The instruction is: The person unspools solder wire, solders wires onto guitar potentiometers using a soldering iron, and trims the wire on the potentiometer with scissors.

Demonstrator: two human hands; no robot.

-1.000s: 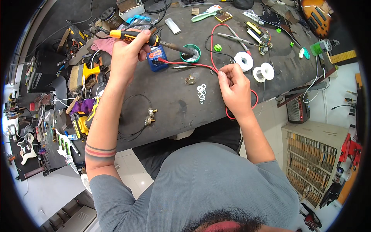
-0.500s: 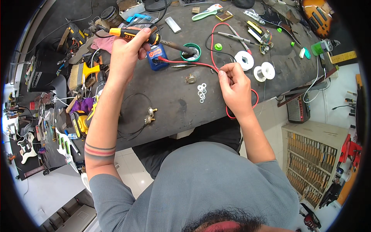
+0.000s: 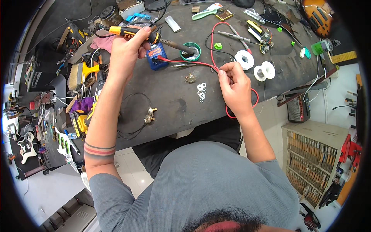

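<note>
The left hand [image 3: 131, 48] is grasping a soldering iron [image 3: 155, 38] by its yellow-and-black handle, the thumb lying along the top. The iron's metal shaft is slanting down to the right, its tip showing over the mouth of a green round container [image 3: 190, 59]. The right hand [image 3: 235, 87] is curling, thumb and forefinger close together, over a red test lead [image 3: 193, 62]; whether it is gripping the lead cannot be told. The lead is running from a blue multimeter [image 3: 157, 65], which is standing just beside the left hand. Two test probes [image 3: 235, 37] are lying crossed beyond the right hand, near a green knob [image 3: 218, 46]. A white spool [image 3: 244, 60] is resting just beside the right fingers, and a spool of solder wire [image 3: 264, 71] is resting farther right. Between the forearms, a lone potentiometer [image 3: 190, 78] and a cluster of washers [image 3: 201, 92] are lying on the dark tabletop [image 3: 170, 96]. Nearer the left forearm, two wired potentiometers [image 3: 148, 115] are sitting together. Farther out, a wide paintbrush [image 3: 83, 73] is lying at left, and a sunburst guitar body [image 3: 317, 17] is showing at upper right.
</note>
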